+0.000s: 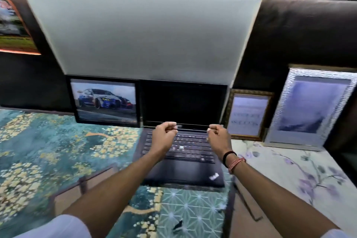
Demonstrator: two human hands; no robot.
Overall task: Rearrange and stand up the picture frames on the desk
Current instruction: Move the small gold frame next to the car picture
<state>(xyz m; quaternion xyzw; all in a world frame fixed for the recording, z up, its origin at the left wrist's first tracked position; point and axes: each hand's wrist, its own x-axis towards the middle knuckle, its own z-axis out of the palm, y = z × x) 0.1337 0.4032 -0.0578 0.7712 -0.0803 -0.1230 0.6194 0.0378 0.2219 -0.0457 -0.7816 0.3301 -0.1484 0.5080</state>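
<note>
A black frame with a racing-car picture (105, 101) stands upright against the wall, left of the laptop. A small gold frame (248, 115) stands to the right of the laptop, and a larger silver frame (309, 106) leans beside it at the far right. My left hand (165, 134) and my right hand (217, 134) hover above the laptop keyboard with fingers curled in and nothing in them. Neither hand touches a frame.
An open black laptop (183, 152) with a dark screen sits mid-desk. A teal floral mat (48, 150) covers the left of the desk, a pale floral surface (289, 176) the right. A white panel (143, 33) and a poster (13, 23) hang on the dark wall.
</note>
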